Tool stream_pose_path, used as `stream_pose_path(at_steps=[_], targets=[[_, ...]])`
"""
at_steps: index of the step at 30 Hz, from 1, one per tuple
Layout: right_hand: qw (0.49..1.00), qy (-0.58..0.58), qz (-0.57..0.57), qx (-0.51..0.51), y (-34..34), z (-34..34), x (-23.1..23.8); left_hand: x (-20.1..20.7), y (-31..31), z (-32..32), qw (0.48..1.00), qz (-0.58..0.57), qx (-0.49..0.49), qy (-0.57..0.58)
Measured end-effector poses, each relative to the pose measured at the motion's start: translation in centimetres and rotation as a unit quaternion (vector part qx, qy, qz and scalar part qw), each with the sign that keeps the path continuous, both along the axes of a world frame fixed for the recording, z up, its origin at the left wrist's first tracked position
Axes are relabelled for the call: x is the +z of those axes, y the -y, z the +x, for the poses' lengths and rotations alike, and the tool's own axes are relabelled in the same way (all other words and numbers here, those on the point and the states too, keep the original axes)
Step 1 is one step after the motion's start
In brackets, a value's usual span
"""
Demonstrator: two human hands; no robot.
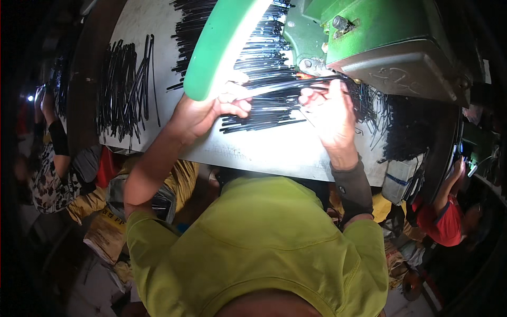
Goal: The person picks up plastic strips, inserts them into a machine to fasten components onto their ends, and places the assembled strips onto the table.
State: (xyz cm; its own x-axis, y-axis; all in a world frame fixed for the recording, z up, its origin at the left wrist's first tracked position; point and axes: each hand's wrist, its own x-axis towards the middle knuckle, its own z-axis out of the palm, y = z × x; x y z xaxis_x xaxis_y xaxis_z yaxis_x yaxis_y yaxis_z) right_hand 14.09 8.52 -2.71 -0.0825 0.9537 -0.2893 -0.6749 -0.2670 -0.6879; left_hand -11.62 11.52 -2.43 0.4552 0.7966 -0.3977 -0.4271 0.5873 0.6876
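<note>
Here, our left hand point(207, 110) grasping black strips point(293, 84), our right hand point(334, 112) pinching their other end, one green lamp point(207, 66), one green machine point(388, 34), one bench point(253, 156).

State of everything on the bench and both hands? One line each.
Lamp: lit.
Left hand: closed on black strips.
Right hand: fingers bent at the strips' right end; grip unclear.
Left-side strips: laid roughly parallel, some askew.
Middle strips: lying crosswise, loosely stacked.
Green machine: running or not, can't tell.
</note>
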Motion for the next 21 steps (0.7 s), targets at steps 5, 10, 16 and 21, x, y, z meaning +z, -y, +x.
stream_pose_path(at_steps=[5,10,16,21], targets=[[0.988,-0.053,0.034,-0.139,-0.3,3.5,-1.1,-0.2,-0.2,5.4,0.991,-0.037,0.029,0.123],[0.983,-0.044,0.091,-0.151,-0.7,4.0,-1.5,0.0,-2.2,10.3,0.976,-0.02,0.088,0.198],[0.984,0.012,0.103,-0.147,-0.9,3.6,-1.7,-0.5,-2.1,10.8,0.98,-0.013,0.133,0.148],[0.982,0.009,0.108,-0.156,-0.5,4.3,-2.2,-1.3,-2.5,11.9,0.983,0.056,0.125,0.122]])
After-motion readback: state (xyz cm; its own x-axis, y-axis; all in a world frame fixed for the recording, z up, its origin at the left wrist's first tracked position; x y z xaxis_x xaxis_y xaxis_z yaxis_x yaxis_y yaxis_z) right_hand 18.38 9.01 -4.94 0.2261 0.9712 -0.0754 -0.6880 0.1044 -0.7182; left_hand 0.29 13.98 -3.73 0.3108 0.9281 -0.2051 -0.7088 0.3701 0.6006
